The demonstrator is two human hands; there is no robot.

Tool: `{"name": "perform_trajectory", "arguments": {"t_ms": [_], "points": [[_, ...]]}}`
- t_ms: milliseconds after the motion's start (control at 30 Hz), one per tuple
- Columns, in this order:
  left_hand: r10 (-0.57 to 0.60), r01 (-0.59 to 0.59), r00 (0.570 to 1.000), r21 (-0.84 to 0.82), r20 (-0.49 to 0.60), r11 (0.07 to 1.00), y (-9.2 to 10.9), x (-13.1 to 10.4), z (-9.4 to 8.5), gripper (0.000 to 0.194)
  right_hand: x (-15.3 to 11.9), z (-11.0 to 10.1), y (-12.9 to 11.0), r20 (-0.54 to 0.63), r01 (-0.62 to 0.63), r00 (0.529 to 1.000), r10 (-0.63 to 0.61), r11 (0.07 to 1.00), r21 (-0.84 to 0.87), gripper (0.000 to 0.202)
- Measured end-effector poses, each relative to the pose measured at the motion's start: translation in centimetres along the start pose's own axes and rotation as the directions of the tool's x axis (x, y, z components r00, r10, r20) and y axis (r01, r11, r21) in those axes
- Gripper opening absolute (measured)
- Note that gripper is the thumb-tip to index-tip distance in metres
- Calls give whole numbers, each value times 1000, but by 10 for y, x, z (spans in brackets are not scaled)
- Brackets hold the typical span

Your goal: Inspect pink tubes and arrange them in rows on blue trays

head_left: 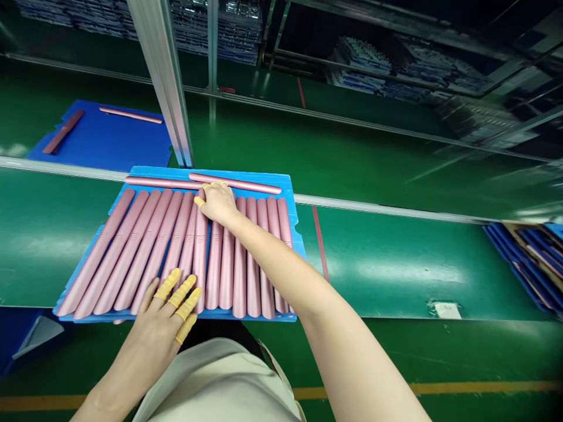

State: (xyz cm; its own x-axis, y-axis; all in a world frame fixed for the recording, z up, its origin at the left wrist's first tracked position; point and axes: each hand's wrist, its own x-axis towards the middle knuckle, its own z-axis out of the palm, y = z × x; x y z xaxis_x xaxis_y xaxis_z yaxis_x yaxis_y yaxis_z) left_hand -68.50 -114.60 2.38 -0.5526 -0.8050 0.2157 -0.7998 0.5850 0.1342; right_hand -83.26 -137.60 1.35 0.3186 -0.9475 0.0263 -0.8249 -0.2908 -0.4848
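Observation:
A row of pink metallic tubes (pixel 153 246) lies side by side, lengthwise, on a light-blue plastic sheet (pixel 277 183). Two more tubes lie crosswise along its far edge, one being a pink tube (pixel 255 186). My right hand (pixel 217 202) reaches to the row's far end, thumb and bent fingers around the end of one tube there; its fingertips are partly hidden. Over the near ends rests my left hand (pixel 165 310), fingers spread and touching the tubes, gripping none. Yellow finger covers are on both hands.
The sheet lies on a green work surface (pixel 373 258) with a metal rail (pixel 396 210) behind it. A metal post (pixel 165 76) rises behind the sheet. Beyond the rail, a dark-blue sheet (pixel 118 140) holds two tubes. Stacked blue sheets (pixel 523 269) stand at right.

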Motion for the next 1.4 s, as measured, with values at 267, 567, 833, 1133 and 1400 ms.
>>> {"name": "perform_trajectory", "arguments": {"t_ms": [267,567,833,1133,1400], "points": [[25,-25,1000,46,1,999,-1,1,5,42,-25,-12,9,-18,87,996,-89,990,-108,33],[103,-103,993,8,59,995,13,28,8,58,-158,-97,111,-393,-31,911,124,971,236,30],[183,-187,979,32,94,982,11,37,20,48,-264,-44,177,-267,-419,689,674,670,613,45],[86,-72,991,-128,100,989,57,65,20,63,-261,-38,174,-334,-336,724,603,732,592,37],[104,-94,991,-117,85,989,63,74,22,81,-270,-26,179,-310,-342,747,589,739,580,36]]}}
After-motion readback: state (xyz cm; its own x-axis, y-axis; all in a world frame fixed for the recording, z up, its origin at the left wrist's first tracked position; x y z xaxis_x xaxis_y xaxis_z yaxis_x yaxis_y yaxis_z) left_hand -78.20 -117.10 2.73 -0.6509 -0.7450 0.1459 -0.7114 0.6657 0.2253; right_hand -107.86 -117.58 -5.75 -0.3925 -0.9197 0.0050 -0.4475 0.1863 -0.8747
